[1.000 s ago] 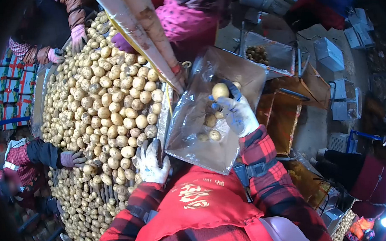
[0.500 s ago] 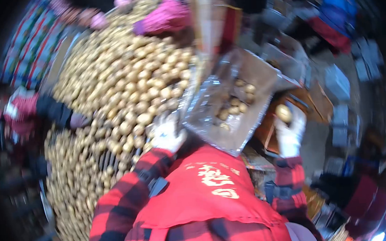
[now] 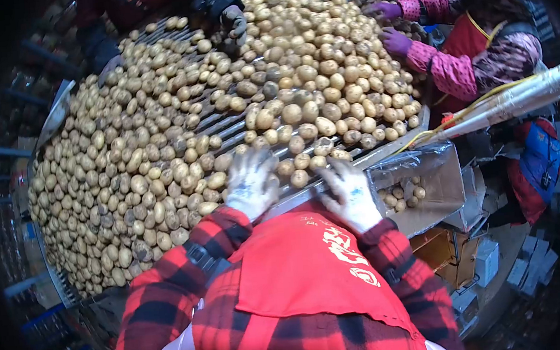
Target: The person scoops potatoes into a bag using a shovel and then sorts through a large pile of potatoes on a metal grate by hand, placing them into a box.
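Note:
My left hand (image 3: 252,182), in a white work glove with blue smudges, rests at the near edge of the potato pile (image 3: 141,166). Its fingers are stretched out, with potatoes right at the fingertips. To its right, my right hand (image 3: 350,192), gloved the same way, reaches over the table's near rim. Its fingers are apart, close to a few loose potatoes (image 3: 301,173), and no potato shows in it. Bare metal slats (image 3: 230,127) show between the potatoes. A plastic-lined cardboard box (image 3: 441,179) holding several potatoes stands beside my right hand.
A person in pink sleeves and purple gloves (image 3: 397,41) works at the right side of the pile. Another person's dark glove (image 3: 234,24) is at the far side. A plastic-wrapped post (image 3: 505,104) juts in above the box. Cartons (image 3: 487,260) stand on the floor at right.
The view has turned rightward. My right hand, which held a potato beyond the box, is now at the table's edge without it. My left hand stays by the pile.

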A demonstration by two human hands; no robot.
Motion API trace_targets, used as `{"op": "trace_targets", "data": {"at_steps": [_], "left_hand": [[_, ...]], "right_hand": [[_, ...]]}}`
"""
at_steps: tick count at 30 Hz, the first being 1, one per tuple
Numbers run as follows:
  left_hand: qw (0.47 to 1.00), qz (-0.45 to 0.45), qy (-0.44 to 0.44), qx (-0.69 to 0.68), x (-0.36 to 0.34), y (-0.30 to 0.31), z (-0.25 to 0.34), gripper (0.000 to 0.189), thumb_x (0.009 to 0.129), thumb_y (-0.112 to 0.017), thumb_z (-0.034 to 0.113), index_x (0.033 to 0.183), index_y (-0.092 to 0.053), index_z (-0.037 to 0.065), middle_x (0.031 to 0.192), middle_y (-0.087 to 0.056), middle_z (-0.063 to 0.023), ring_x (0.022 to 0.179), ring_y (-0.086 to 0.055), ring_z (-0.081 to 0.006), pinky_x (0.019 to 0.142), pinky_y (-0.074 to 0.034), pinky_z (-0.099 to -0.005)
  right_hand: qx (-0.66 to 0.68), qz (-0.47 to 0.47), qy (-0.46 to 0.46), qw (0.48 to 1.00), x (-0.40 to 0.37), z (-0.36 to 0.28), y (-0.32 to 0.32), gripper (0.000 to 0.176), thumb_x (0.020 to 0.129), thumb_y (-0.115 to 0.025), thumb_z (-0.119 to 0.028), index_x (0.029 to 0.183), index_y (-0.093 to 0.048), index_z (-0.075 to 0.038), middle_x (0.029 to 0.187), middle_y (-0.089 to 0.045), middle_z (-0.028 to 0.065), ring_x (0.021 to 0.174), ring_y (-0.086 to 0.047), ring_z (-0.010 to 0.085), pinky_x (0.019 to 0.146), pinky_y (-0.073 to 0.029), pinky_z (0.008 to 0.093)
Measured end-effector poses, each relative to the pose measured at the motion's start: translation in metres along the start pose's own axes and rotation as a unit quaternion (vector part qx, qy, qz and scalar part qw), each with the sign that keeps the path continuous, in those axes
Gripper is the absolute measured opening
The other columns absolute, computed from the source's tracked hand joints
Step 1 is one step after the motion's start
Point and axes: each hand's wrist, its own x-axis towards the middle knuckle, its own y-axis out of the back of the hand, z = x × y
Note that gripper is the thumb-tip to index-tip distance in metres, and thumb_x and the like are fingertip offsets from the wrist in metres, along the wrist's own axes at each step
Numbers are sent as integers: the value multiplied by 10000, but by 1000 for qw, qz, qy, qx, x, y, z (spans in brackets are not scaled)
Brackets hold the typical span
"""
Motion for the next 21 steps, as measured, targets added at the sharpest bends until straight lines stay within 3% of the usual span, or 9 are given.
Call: {"op": "trace_targets", "data": {"at_steps": [2,4,7,10,13,15,18,21], "left_hand": [[992,-21,88,85,-35,8,-24,622,894,-693,326,1467,-552,131,1541,-475,-159,1456,-393,-409,1231,-239,-625],[991,-31,86,95,-58,6,-36,626,892,-669,356,1471,-552,149,1582,-435,-143,1436,-407,-390,1214,-231,-652],[991,-53,79,94,-62,12,-36,674,894,-674,389,1509,-518,162,1592,-426,-137,1450,-401,-356,1229,-197,-658],[992,-66,75,80,-56,14,-40,714,902,-676,416,1545,-482,175,1593,-420,-136,1475,-384,-323,1249,-137,-656],[991,-82,87,65,-48,11,-43,740,896,-695,415,1556,-468,170,1612,-400,-132,1485,-375,-316,1249,-122,-662],[994,-70,63,60,-46,5,-49,760,901,-693,419,1565,-449,141,1609,-400,-146,1492,-364,-330,1254,-127,-668],[995,-74,55,31,-35,3,-56,781,899,-698,410,1563,-434,94,1594,-411,-168,1490,-360,-366,1260,-159,-657],[994,-76,77,0,-28,7,-52,789,883,-721,381,1560,-434,93,1587,-418,-174,1481,-368,-381,1256,-181,-651]], "right_hand": [[-6,-61,61,996,32,-17,-19,690,837,-766,-240,1475,-525,-135,1507,-487,208,1376,-467,447,1139,-388,570],[-12,-79,61,995,61,-21,-42,728,845,-770,-257,1506,-486,-141,1516,-457,230,1388,-443,455,1145,-371,583],[-20,-13,41,999,99,-23,-84,755,818,-793,-283,1497,-499,-133,1509,-443,234,1375,-437,441,1118,-367,569],[-91,6,51,995,121,-19,-128,697,908,-709,-338,1538,-477,-149,1566,-419,269,1421,-402,492,1130,-342,631],[-49,-32,34,998,119,-25,-114,653,916,-709,-335,1512,-507,-157,1538,-477,239,1432,-402,479,1139,-338,638],[-22,-48,50,997,111,-22,-91,630,899,-719,-295,1473,-529,-118,1469,-527,217,1401,-452,451,1128,-376,592],[2,50,8,999,102,9,-77,583,882,-702,-210,1431,-564,-72,1405,-580,229,1310,-547,441,1101,-428,545],[11,132,-52,990,128,46,-53,520,919,-709,-224,1384,-603,-18,1348,-637,274,1224,-615,448,1070,-483,518]]}}
